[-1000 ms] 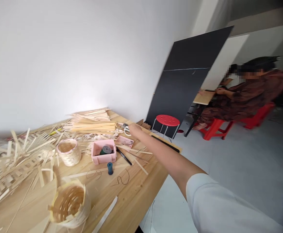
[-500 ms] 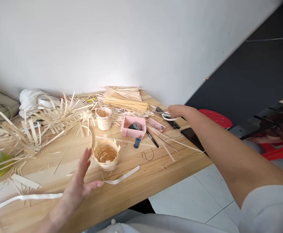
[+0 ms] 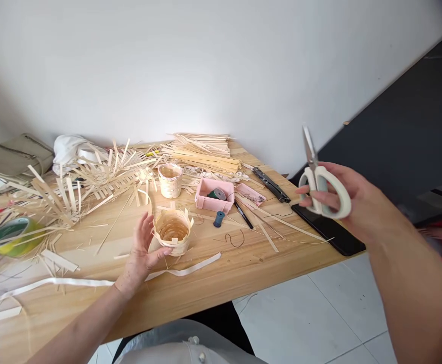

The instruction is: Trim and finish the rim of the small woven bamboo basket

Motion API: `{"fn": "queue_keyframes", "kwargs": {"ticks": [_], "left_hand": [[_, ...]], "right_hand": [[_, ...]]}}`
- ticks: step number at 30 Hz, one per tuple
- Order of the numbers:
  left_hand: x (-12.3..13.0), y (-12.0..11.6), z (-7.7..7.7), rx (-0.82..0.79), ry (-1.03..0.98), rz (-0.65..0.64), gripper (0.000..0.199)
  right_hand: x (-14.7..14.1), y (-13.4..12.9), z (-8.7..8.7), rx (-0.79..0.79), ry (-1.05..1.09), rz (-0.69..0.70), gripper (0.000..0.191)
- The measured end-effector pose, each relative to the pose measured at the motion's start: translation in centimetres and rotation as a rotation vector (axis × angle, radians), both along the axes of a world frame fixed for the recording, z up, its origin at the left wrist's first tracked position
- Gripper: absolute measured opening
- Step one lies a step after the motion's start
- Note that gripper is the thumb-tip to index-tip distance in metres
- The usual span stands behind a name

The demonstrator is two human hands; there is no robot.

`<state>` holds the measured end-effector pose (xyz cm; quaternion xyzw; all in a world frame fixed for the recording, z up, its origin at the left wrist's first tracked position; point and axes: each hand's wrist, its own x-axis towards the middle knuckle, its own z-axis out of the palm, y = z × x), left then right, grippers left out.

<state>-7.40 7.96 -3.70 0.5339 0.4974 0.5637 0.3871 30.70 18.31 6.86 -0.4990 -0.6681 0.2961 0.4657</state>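
My right hand [image 3: 342,194] grips white-handled scissors [image 3: 319,189], raised above the table's right end with the blades pointing up. At the left side of a small woven basket [image 3: 173,232], my left hand [image 3: 145,245] has its fingers apart, the thumb at the basket's front and the other fingers beside its wall. Short strip ends stick up around that basket's rim. A second woven basket [image 3: 170,182] stands behind it. A white ribbon [image 3: 201,264] runs along the table near my left wrist.
A pink box [image 3: 215,196] holds a green spool. Near it are a blue spool [image 3: 218,219], a black pen [image 3: 243,215], a black cutter [image 3: 271,184] and a phone [image 3: 329,230]. Loose wooden strips [image 3: 72,192] and a green tape roll [image 3: 12,236] lie left.
My right hand has lifted the scissors off the table and brought them nearer. My left hand has moved up against the front basket. The view has shifted slightly.
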Motion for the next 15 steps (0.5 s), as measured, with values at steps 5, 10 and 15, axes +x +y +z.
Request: {"fn": "queue_keyframes", "kwargs": {"ticks": [5, 10, 15], "left_hand": [[-0.8, -0.9, 0.5, 0.191, 0.148, -0.018, 0.058], [-1.1, -1.0, 1.7, 0.321, 0.225, 0.0, 0.045], [-1.5, -0.6, 2.8, 0.35, 0.363, -0.032, 0.028]], "right_hand": [[-6.7, -5.1, -1.6, -0.146, 0.295, 0.291, 0.048], [-13.2, -8.3, -2.8, 0.009, 0.261, 0.296, 0.038], [-18.3, -8.8, -4.9, 0.088, 0.2, 0.336, 0.034]]}}
